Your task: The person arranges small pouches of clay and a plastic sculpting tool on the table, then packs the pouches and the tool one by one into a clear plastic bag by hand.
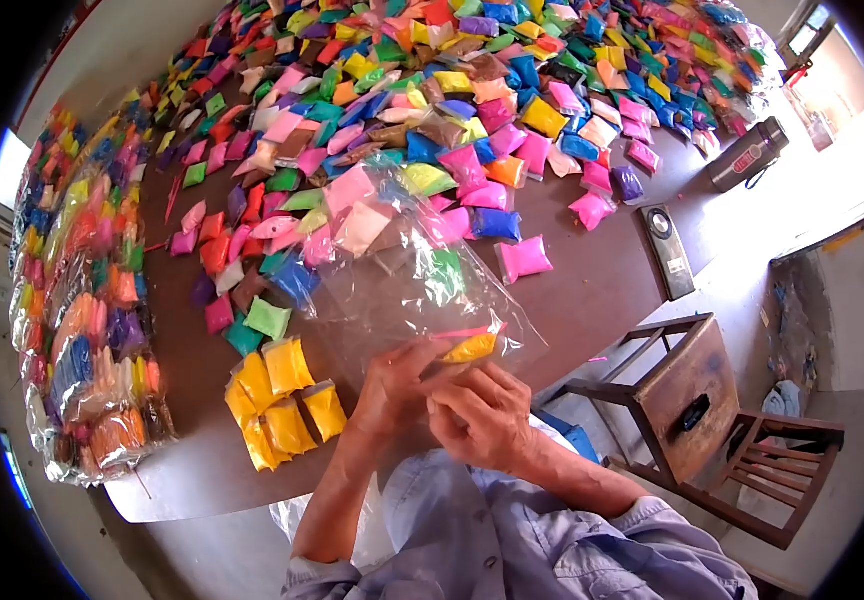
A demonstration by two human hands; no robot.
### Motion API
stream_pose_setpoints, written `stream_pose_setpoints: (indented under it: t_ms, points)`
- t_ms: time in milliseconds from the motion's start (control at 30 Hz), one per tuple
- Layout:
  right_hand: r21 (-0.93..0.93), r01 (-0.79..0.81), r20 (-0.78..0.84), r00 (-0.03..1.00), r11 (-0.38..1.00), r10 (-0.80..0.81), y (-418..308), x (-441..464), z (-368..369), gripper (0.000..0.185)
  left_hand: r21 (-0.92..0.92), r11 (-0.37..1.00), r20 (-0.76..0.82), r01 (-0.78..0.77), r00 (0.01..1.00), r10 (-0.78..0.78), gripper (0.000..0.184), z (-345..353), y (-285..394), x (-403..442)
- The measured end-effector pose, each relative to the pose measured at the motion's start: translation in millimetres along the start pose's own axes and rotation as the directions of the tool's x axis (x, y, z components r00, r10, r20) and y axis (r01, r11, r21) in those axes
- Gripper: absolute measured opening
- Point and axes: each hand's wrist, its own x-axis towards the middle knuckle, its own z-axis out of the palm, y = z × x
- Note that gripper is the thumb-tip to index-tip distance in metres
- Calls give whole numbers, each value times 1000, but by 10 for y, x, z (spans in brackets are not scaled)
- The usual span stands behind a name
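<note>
A large clear plastic bag (402, 290) stretches from my hands out over the table. At its near end my left hand (397, 385) is closed on the plastic. My right hand (482, 415) has its fingers curled and pressed at the bag's near edge, just beside the left. A yellow packet (472, 348) with a pink strip above it shows right by my fingertips. Other coloured packets show through the plastic; I cannot tell which are inside it. Left of my forearm lies a group of several yellow-orange packets (287, 425).
A big heap of coloured packets (432, 80) covers the back of the brown table (592, 300). Bulging clear bags of packets (82, 330) line the left edge. A thermos flask (749, 155) and a dark oblong device (667, 252) lie at right, near a wooden chair (687, 400).
</note>
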Motion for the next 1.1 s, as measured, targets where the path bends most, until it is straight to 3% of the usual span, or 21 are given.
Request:
stream_pose_setpoints:
  t_ms: [33,267,333,367,433,567,633,667,733,767,833,967,1100]
  points:
    - [34,-23,31,999,999,22,-9,-6,-28,21,-125,955,62,268,963,-262,37,-22,97,45]
    - [288,-43,85,996,957,19,75,49,-93,22,-179,874,168,452,889,-425,41,78,-70,123]
    - [344,-100,168,985,934,43,83,37,-109,20,-244,949,191,197,970,-152,51,80,-12,193]
    - [343,-101,168,985,934,45,102,32,-115,20,-245,949,192,198,969,-153,51,107,-48,202]
    - [337,-146,172,981,930,92,150,11,-130,18,-32,999,182,0,983,6,62,174,-132,220]
    - [334,-169,210,972,927,102,190,54,-304,17,67,998,226,22,973,-37,50,186,-24,238]
    - [210,-21,36,999,978,13,249,140,-458,22,3,992,108,-126,986,125,44,185,71,284]
    - [45,-26,-10,1000,999,27,344,75,-540,25,0,992,108,-124,987,123,44,214,49,267]
    - [-45,-276,-131,954,960,268,553,-3,-605,25,91,996,102,15,994,-24,36,286,-31,212]
    - [-44,-280,-131,953,959,272,608,-35,-563,25,128,992,81,-12,997,2,31,306,-42,204]
    - [49,-433,-73,897,900,435,685,-83,-459,27,145,989,103,-36,994,21,30,303,-33,207]
    - [113,-470,-101,871,875,481,810,-217,-254,27,223,964,107,-146,986,125,25,320,-96,181]
    - [155,-497,-113,849,854,516,817,-217,-212,26,317,940,193,-127,979,67,22,308,-15,159]
